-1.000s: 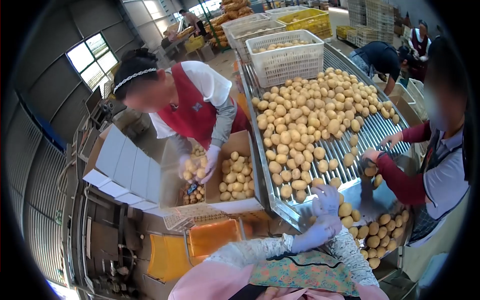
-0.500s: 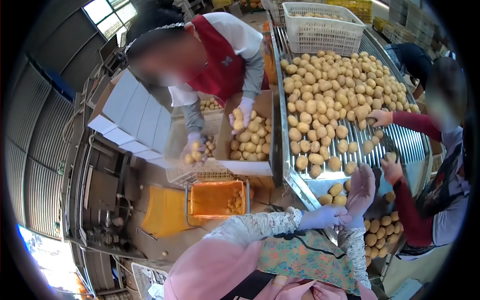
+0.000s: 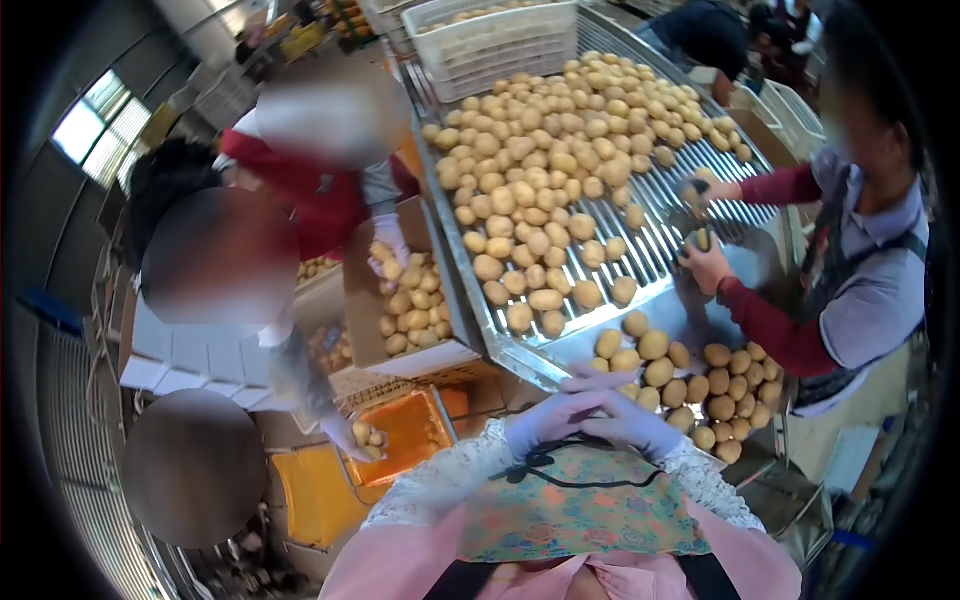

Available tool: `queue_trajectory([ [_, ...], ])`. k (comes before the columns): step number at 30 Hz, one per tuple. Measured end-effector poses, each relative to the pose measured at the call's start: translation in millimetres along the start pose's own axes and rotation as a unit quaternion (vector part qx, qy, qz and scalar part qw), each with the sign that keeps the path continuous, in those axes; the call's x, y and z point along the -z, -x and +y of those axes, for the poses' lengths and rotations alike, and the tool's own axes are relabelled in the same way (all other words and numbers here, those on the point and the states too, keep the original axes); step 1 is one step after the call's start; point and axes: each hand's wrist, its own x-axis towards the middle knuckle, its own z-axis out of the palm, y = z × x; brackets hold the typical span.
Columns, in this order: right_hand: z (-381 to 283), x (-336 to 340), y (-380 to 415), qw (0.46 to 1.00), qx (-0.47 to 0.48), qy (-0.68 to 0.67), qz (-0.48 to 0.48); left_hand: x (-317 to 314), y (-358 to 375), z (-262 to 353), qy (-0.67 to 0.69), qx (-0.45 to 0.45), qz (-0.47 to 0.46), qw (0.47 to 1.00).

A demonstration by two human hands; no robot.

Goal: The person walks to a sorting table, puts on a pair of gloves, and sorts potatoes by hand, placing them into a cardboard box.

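My left hand [image 3: 540,420] and my right hand [image 3: 638,422], both in thin lavender gloves, meet above the floral apron [image 3: 590,500]. Their fingers lie across one another, mostly stretched out, and partly hide each other. I see no object in either hand. Just beyond my right hand, potatoes [image 3: 655,372] lie on the metal chute at the lower end of the sorting table [image 3: 530,365]. A larger heap of potatoes [image 3: 540,170] covers the ribbed rollers farther up.
At right, a co-worker's hands [image 3: 705,265] hold potatoes over the rollers. On the left, another person in gloves handles potatoes above an orange basket [image 3: 400,450], beside a cardboard box of potatoes [image 3: 415,310]. A white crate [image 3: 490,45] stands at the table's far end.
My right hand has come down from its raised, outstretched pose, and both hands now overlap in front of the apron. The view has shifted right. The left co-worker's hand has moved toward the orange basket.
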Motion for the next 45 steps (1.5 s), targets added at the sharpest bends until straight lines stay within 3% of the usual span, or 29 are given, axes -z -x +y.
queue_trajectory([
  [1,0.2,-3.3,-2.8,1.000,-0.001,-0.001,0.017,7.9,-1.0,2.2,-0.371,-0.219,-0.053,0.901],
  [2,4.0,-5.1,-5.7,1.000,0.006,0.029,0.011,6.4,1.8,-2.6,-0.364,-0.211,-0.069,0.905],
  [4,7.8,-5.9,-10.9,0.998,0.010,0.051,0.026,-10.2,7.8,2.6,-0.114,-0.034,0.079,0.990],
  [6,8.5,-6.5,-12.9,0.999,0.045,0.008,0.003,-8.2,4.4,15.5,-0.096,0.014,0.055,0.994],
  [8,-16.0,-15.7,-7.2,0.983,-0.030,-0.145,0.108,-3.7,-9.0,10.8,-0.028,0.105,0.079,0.991],
  [10,-11.1,-8.5,-4.1,0.988,-0.033,-0.080,0.126,2.9,-27.6,7.2,0.028,0.186,0.106,0.976],
  [12,3.0,-1.7,0.4,0.982,-0.107,0.121,0.095,14.6,-35.3,12.3,0.047,0.235,0.117,0.964],
  [13,-2.7,-1.2,15.7,0.967,-0.051,0.199,0.149,22.3,-35.5,16.6,-0.268,0.271,0.087,0.921],
  [14,3.9,9.5,28.8,0.967,-0.053,0.194,0.159,27.5,-34.4,19.2,-0.555,0.273,0.046,0.785],
  [15,17.6,24.7,42.6,0.931,-0.058,0.333,0.138,23.6,-30.5,24.6,-0.573,0.147,0.088,0.801],
  [16,34.1,38.1,58.8,0.875,-0.064,0.466,0.113,37.3,-25.3,22.7,-0.575,0.150,0.077,0.800],
  [18,75.6,49.0,104.2,0.837,-0.068,0.452,0.300,77.0,-8.7,14.2,-0.816,0.046,0.126,0.562],
  [20,79.1,47.3,141.9,0.678,-0.129,0.584,0.427,91.0,4.7,17.2,-0.841,0.045,0.185,0.506],
  [21,87.3,47.4,153.7,0.676,-0.135,0.583,0.431,107.8,9.8,11.5,-0.828,0.035,0.205,0.521],
  [22,97.4,49.1,161.7,0.643,-0.253,0.561,0.456,113.4,9.8,6.7,-0.829,0.031,0.196,0.523],
  [23,107.6,49.8,170.1,0.599,-0.368,0.529,0.475,118.8,8.6,1.4,-0.850,0.035,0.201,0.485],
  [24,105.9,49.7,167.9,0.593,-0.374,0.526,0.482,121.8,6.0,-3.8,-0.870,0.038,0.207,0.446],
  [26,95.1,53.2,141.0,0.628,-0.425,0.438,0.483,121.9,-3.3,-13.6,-0.872,0.032,0.216,0.438],
  [29,110.8,55.9,103.8,0.684,-0.334,0.474,0.442,119.8,-7.2,-19.0,-0.856,0.031,0.258,0.447],
  [33,127.2,56.6,71.3,0.664,-0.270,0.519,0.466,115.0,-7.6,-17.4,-0.847,0.027,0.262,0.461],
  [36,124.8,51.2,78.9,0.683,-0.207,0.563,0.416,119.2,-6.6,-19.9,-0.847,0.019,0.261,0.462],
  [38,119.4,51.9,115.0,0.769,-0.106,0.517,0.361,119.4,-6.1,-21.0,-0.848,0.010,0.263,0.461],
  [39,142.2,63.0,134.9,0.790,-0.109,0.505,0.331,119.6,-5.1,-23.0,-0.847,0.003,0.265,0.460],
  [41,114.4,74.5,174.1,0.798,-0.214,0.414,0.382,122.9,-2.9,-26.4,-0.847,-0.007,0.269,0.458],
  [43,110.0,71.2,198.3,0.566,-0.290,0.556,0.536,123.4,-4.0,-26.8,-0.848,-0.017,0.275,0.453],
  [44,136.0,80.8,206.3,0.472,-0.361,0.570,0.567,122.7,-4.3,-26.4,-0.846,-0.017,0.275,0.457],
  [45,133.8,84.9,206.6,0.535,-0.383,0.475,0.584,121.3,-4.4,-25.4,-0.845,-0.016,0.274,0.459],
])
